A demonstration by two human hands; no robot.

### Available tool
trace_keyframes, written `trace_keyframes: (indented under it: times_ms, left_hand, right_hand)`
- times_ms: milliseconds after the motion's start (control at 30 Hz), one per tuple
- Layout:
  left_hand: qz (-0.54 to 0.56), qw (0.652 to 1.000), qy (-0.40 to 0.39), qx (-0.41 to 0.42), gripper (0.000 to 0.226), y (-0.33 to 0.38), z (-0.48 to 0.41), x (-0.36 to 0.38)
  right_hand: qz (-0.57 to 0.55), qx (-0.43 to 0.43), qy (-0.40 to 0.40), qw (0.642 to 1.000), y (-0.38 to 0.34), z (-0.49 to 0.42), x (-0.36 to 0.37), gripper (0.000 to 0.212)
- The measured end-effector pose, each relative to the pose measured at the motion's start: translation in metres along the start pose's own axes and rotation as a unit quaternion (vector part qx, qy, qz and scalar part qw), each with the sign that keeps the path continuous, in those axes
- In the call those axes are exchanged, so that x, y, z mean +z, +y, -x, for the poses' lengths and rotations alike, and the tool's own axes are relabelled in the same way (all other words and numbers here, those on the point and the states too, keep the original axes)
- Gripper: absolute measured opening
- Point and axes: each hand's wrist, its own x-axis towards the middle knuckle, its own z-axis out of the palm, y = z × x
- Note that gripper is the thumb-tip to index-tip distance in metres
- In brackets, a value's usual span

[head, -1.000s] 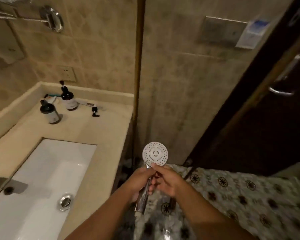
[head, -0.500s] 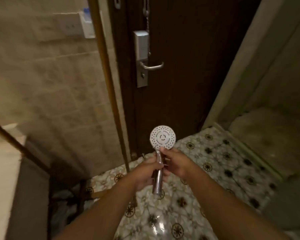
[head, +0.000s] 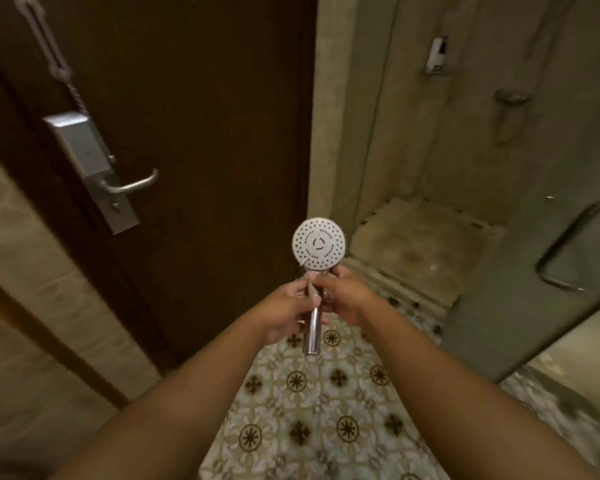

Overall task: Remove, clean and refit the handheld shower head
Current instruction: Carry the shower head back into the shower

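Head view is showing the shower head (head: 318,244) being held upright in front of the door's (head: 205,133) right edge, its round white spray face turning toward the camera and its chrome stem pointing down. The left hand (head: 284,313) is curling its fingers round the middle of the stem and gripping it. The right hand (head: 347,297) is pinching the neck just under the spray face, with the thumb lying across the front. Below the door's foot, patterned floor tiles (head: 326,410) are spreading out under both forearms. On the door's left part a lever handle (head: 132,185) is sticking out of a metal lock plate (head: 87,157), and a chain (head: 49,53) is hanging above it. Right of the door a raised stone step (head: 420,244) is lying low, and farther right a looped metal bar (head: 568,247) is showing.
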Motion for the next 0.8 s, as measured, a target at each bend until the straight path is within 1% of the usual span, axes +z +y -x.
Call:
trace_keyframes:
  times_ms: [100,267,400,500,667,800]
  left_hand:
    - [-0.019,0.999,-0.029,0.002,0.033,0.015,-0.038,0.009]
    - [-0.005,0.998,-0.064,-0.003,0.036,0.033,-0.111,0.015]
    - [-0.015,0.995,-0.098,-0.006,0.036,0.051,-0.183,-0.002]
    - [-0.027,0.992,-0.119,-0.027,0.033,0.067,-0.232,-0.017]
    - [-0.045,0.988,-0.147,-0.033,0.027,0.093,-0.311,-0.028]
    - [-0.057,0.985,-0.161,-0.034,0.028,0.113,-0.362,-0.022]
  right_hand:
    - [-0.009,0.004,0.033,0.999,-0.016,-0.013,-0.028,0.016]
    - [-0.010,0.004,0.076,0.997,-0.038,-0.053,-0.069,0.014]
    - [-0.010,-0.002,0.125,0.992,-0.055,-0.110,-0.093,0.017]
    - [-0.019,0.006,0.162,0.987,-0.067,-0.153,-0.104,0.017]
    - [-0.034,-0.014,0.202,0.979,-0.098,-0.209,-0.131,0.003]
    - [-0.049,-0.022,0.218,0.974,-0.118,-0.243,-0.156,0.011]
